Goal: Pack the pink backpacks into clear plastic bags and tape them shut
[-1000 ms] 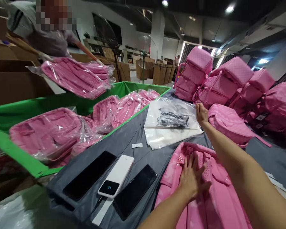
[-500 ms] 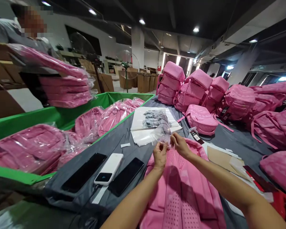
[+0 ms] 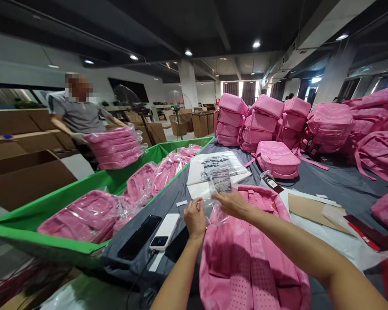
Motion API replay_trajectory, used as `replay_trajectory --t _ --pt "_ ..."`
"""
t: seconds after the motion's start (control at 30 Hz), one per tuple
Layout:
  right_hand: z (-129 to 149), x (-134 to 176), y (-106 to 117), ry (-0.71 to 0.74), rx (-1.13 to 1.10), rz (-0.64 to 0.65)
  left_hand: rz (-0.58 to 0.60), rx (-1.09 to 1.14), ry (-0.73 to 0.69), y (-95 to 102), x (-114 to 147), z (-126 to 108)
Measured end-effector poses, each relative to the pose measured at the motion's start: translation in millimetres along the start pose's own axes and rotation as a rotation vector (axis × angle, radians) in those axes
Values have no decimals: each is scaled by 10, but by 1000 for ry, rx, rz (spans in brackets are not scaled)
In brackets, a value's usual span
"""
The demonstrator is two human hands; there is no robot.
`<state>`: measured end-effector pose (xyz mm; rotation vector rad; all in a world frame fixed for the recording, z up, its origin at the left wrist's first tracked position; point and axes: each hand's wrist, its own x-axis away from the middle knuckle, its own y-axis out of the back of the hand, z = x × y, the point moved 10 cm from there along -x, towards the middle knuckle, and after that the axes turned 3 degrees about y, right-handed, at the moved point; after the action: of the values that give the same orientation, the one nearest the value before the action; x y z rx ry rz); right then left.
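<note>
A pink backpack [image 3: 257, 258] lies on the table in front of me, its perforated shoulder straps facing up. Above its top edge, my right hand [image 3: 234, 204] grips a clear plastic bag [image 3: 221, 178] with thin dark strands or lines showing in it. Loose film from the bag hangs below the right hand's fingers. My left hand [image 3: 195, 219] is just left of the film, fingers curled and pinched together; what they hold, if anything, is too small to make out. Behind the bag lies a stack of white printed plastic bags [image 3: 210, 165].
Left, a green-rimmed bin [image 3: 80, 245] holds bagged pink backpacks; beyond it a person [image 3: 80, 112] carries a bagged stack [image 3: 114, 148]. Phone [image 3: 140, 237] and white power bank [image 3: 165, 231] lie near my left arm. Pink bags [image 3: 233, 116] stand behind; cardboard [image 3: 317, 211] lies right.
My hands have moved apart, the left one leftward and down, while the right keeps the plastic bag. My view has shifted left. The person has lowered the bagged stack toward the bin.
</note>
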<state>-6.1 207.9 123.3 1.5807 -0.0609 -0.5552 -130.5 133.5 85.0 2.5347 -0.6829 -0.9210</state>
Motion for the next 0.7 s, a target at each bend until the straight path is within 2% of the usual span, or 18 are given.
replay_trajectory --t 0.07,0.13,0.2,0.27,0.3,0.37,0.43,0.5,0.6,0.7 --pt "-248 78 31 -139 130 38 -26 99 -33 60 89 23" --pt "-622 142 118 -333 191 10 -12 212 -96 73 326 -44" --pt "-977 195 186 -494 200 -53 114 314 -105 -44 639 -127" --pt "-1265 239 201 -600 197 -99 297 374 -73 -226 948 -179" --pt "-1383 262 195 -632 199 -107 373 381 -53 -297 1069 -174" --pt "-1571 312 199 -652 221 -108 449 337 -52 -344 1174 -103" --pt "-1725 380 251 -640 250 -108 454 223 -107 -307 1081 24" --pt "-1871 457 335 -617 276 -104 426 79 -133 -260 810 209" --pt "-2121 603 453 -615 234 -116 353 -65 22 -260 180 583" --pt "-2522 951 482 -823 -21 -193 318 -77 146 -458 -419 779"
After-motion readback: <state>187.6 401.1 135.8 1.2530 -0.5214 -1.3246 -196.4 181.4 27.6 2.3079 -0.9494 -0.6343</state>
